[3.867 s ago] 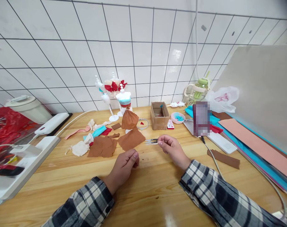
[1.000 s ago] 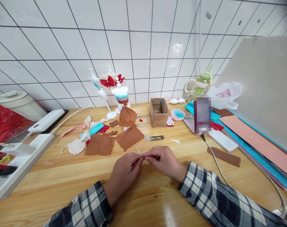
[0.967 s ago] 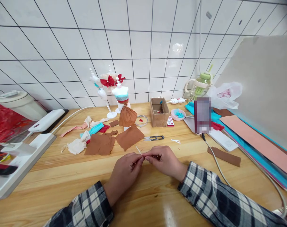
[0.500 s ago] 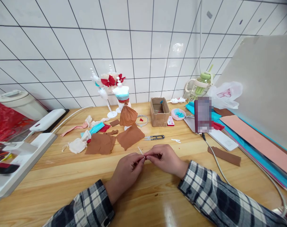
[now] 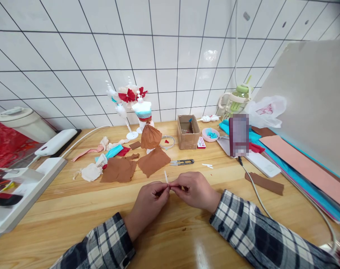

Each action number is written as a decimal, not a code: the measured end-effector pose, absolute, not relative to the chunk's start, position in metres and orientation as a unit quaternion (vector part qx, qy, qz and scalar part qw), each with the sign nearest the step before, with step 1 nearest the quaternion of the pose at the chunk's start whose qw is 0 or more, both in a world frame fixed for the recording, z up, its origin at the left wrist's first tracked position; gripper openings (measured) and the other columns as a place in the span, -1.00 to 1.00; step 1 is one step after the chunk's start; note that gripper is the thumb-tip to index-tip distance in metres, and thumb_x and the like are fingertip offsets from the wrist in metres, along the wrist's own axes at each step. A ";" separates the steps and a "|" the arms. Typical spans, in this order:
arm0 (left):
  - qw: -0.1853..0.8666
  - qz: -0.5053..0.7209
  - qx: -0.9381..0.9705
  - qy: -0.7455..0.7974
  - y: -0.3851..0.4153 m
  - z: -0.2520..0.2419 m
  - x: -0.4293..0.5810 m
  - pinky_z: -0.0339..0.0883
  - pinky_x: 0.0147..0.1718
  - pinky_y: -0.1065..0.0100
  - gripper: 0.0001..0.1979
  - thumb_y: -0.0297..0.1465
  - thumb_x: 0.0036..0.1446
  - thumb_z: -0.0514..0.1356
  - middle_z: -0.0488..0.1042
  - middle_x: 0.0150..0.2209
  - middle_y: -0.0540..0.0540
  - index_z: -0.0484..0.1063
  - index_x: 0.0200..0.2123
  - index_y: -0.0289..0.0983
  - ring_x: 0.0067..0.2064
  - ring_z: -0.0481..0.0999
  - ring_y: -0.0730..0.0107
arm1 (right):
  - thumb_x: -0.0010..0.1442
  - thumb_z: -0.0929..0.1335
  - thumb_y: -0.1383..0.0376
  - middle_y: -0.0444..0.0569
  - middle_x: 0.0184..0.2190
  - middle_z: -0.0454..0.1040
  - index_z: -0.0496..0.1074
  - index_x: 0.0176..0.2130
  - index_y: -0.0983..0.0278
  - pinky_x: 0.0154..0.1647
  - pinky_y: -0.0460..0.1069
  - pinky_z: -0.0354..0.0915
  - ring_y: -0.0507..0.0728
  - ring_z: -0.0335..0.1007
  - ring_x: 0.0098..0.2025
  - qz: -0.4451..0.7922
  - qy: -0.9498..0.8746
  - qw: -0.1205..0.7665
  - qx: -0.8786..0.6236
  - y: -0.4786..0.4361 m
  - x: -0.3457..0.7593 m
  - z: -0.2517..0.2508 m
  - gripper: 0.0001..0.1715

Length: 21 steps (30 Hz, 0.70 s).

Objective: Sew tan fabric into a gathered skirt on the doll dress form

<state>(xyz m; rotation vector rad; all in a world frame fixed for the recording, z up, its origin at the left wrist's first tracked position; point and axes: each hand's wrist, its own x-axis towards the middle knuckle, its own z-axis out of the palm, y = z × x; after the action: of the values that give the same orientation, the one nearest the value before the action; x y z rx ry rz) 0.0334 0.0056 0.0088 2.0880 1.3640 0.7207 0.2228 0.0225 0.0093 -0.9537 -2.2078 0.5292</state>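
My left hand (image 5: pixel 153 200) and my right hand (image 5: pixel 196 190) meet fingertip to fingertip just above the table. Between them a thin white strip (image 5: pixel 165 176) stands up, its lower end pinched by the fingers of both. Thread snips (image 5: pixel 182 162) lie beyond my right hand. A few similar small white strips (image 5: pixel 207 165) rest to their right. Past my left hand are a brown square piece (image 5: pixel 153 161) and a wider crinkled brown piece (image 5: pixel 119 170). A small white dress form (image 5: pixel 142 106) wears a blue and red top and a gathered brown skirt (image 5: pixel 151 136).
An open cardboard box (image 5: pixel 188 141) and a pink bowl (image 5: pixel 210 135) with blue scraps stand at the back. A phone (image 5: pixel 239 134) stands upright on the right, its cable (image 5: pixel 255 190) running forward. On the left is a power strip (image 5: pixel 43 183); coloured sheets (image 5: pixel 307 164) lie right.
The white strip has turned from a leftward slant to nearly upright between my fingers. Both hands stay pinched together in almost the same place.
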 end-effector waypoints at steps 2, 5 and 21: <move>0.277 0.270 0.774 0.502 0.006 0.010 0.034 0.23 -0.47 0.47 -0.72 -0.42 0.15 0.05 0.49 -0.55 -0.01 0.50 -0.50 -0.26 -0.50 0.42 0.46 | 0.22 0.32 0.27 -0.06 -0.40 0.57 0.55 -0.23 0.22 -0.36 -0.09 0.27 0.05 0.45 -0.39 0.191 -0.851 0.327 -0.363 0.023 0.223 0.008 -0.79; 0.287 0.283 0.770 0.494 0.006 0.012 0.035 0.22 -0.48 0.48 -0.72 -0.43 0.15 0.04 0.47 -0.57 0.00 0.49 -0.52 -0.27 -0.51 0.41 0.47 | 0.23 0.31 0.26 -0.06 -0.37 0.58 0.54 -0.21 0.21 -0.34 -0.08 0.27 0.06 0.46 -0.36 0.180 -0.855 0.323 -0.364 0.024 0.224 0.006 -0.79; 0.300 0.276 0.748 0.524 0.004 0.007 0.034 0.23 -0.46 0.47 -0.76 -0.40 0.10 0.11 0.56 -0.52 -0.02 0.58 -0.46 -0.27 -0.49 0.46 0.45 | 0.14 0.34 0.34 -0.11 -0.45 0.54 0.53 -0.32 0.25 -0.41 -0.12 0.21 0.01 0.41 -0.44 0.169 -0.853 0.319 -0.377 0.021 0.219 0.008 -0.86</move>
<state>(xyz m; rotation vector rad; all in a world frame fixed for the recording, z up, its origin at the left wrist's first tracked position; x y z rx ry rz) 0.0343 0.0035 0.0069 1.9857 1.3906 0.7316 0.2190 0.0206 0.0085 -0.9914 -2.2439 0.4432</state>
